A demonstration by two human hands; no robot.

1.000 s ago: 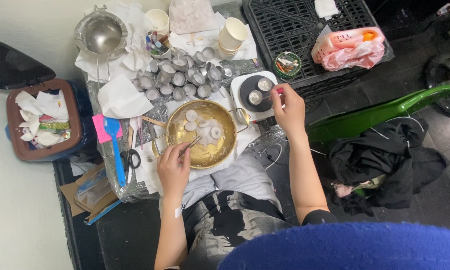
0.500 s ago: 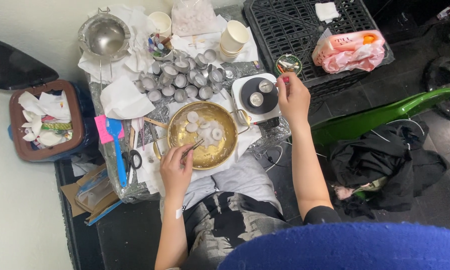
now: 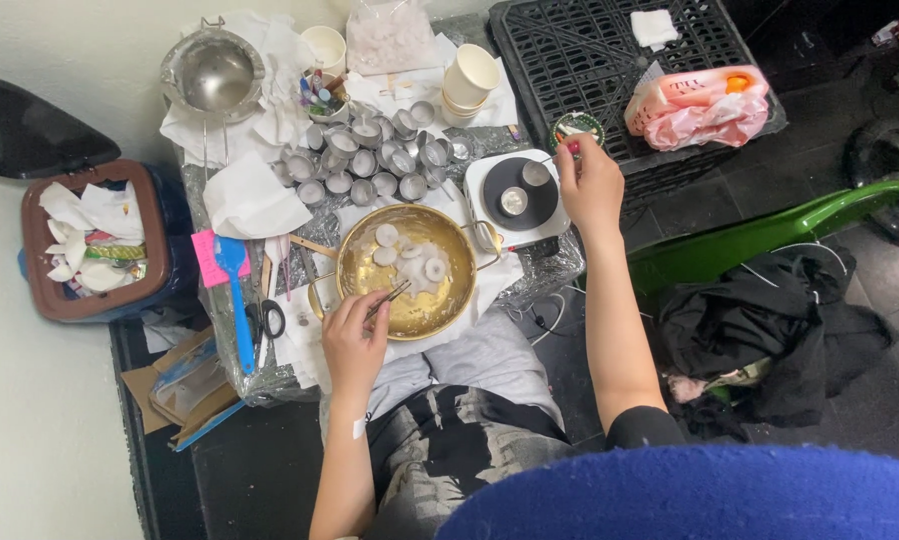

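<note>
My left hand (image 3: pixel 354 340) holds thin metal tweezers (image 3: pixel 391 298) whose tips rest inside a brass bowl (image 3: pixel 355 268) of water with several white discs floating in it. My right hand (image 3: pixel 592 185) reaches past a small white hot plate (image 3: pixel 478 180) with a dark round top that carries two little metal cups. Its fingers pinch a thin stick over a small round tin (image 3: pixel 574 127) on the edge of a black crate (image 3: pixel 610 40). Behind the bowl stand several small metal cups (image 3: pixel 370 160).
A steel strainer bowl (image 3: pixel 213 75), paper cups (image 3: pixel 470 78), crumpled tissues (image 3: pixel 253 195), a blue spatula (image 3: pixel 236 300) and scissors (image 3: pixel 267 318) crowd the low table. A brown bin (image 3: pixel 150 250) of tissues stands left. A pink bag (image 3: pixel 697 105) lies on the crate; dark clothes (image 3: pixel 770 340) lie right.
My right hand has moved from above the hot plate up and away to the small tin at the crate's edge. My left hand stays at the bowl with the tweezers.
</note>
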